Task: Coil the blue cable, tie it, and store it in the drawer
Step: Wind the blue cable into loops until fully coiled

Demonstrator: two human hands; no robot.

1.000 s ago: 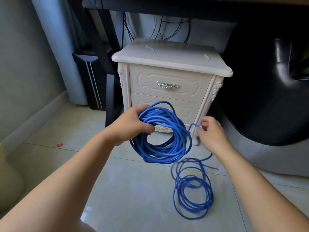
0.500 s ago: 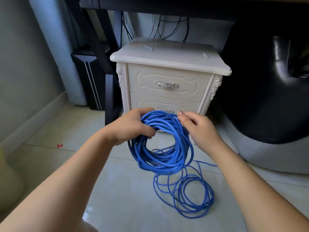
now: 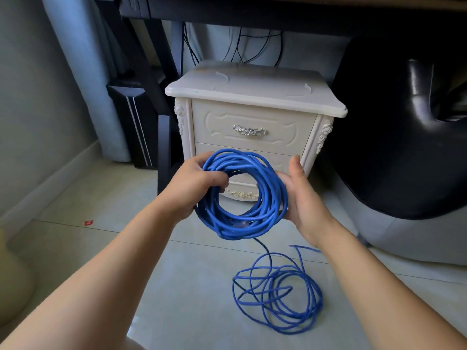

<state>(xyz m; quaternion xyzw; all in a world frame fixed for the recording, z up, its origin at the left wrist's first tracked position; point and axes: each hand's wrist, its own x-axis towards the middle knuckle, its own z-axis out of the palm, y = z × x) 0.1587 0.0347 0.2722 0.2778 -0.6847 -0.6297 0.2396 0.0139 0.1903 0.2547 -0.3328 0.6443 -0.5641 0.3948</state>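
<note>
The blue cable point(image 3: 242, 223) is mostly wound into a thick round coil, held in the air between both hands, in front of the lower drawer point(image 3: 278, 160) of a white nightstand point(image 3: 252, 89). The coil stands nearly upright, tipped back a little, with its opening facing the camera, so its axis runs from the person toward the nightstand. From the bottom of the coil a single strand drops down and to the right, and the rest of the cable lies in loose, tangled loops on the tiled floor point(image 3: 189, 274).

The left hand point(image 3: 194, 188) grips the coil's upper left side, fingers curled through the opening. The right hand point(image 3: 303, 198) lies flat against the coil's right edge, palm inward, fingers straight and pointing up. The hands are apart, with the coil between them.

The upper drawer point(image 3: 227, 125) is closed and bears a silver handle point(image 3: 249, 130). A black chair point(image 3: 391, 147) stands to the right, a dark table point(image 3: 252, 8) spans above, and a red scrap point(image 3: 88, 222) lies on the floor at the left.
</note>
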